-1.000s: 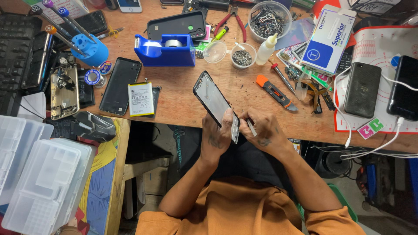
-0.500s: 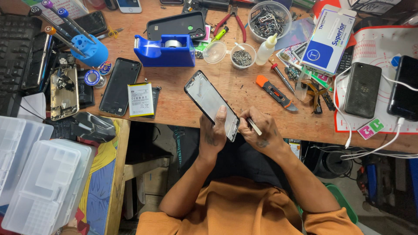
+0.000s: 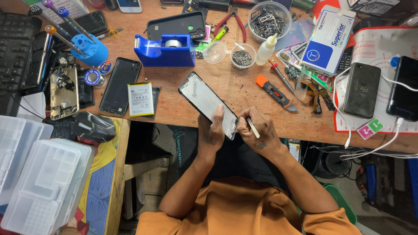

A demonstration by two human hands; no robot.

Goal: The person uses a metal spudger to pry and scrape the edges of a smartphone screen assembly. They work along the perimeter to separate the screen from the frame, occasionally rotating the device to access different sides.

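A black phone frame with its screen removed [image 3: 204,102] is tilted over the front edge of the wooden bench [image 3: 174,115]. My left hand [image 3: 212,132] grips its lower end, thumb lying across the face. My right hand [image 3: 257,128] pinches a thin pale tool [image 3: 252,127], its tip at the frame's lower right corner. An orange sleeve and my lap are below.
A blue tape dispenser [image 3: 165,50], a loose battery [image 3: 140,99], a black phone back [image 3: 119,85], an orange utility knife [image 3: 274,92], small bowls of screws [image 3: 242,56], a white-and-blue box [image 3: 327,40], two phones on a mat [image 3: 362,90] and clear plastic organisers [image 3: 39,182] surround me.
The phone frame has swung from steep to flatter, and both hands have moved slightly lower. My right hand's tool has moved in to the frame's lower right corner.
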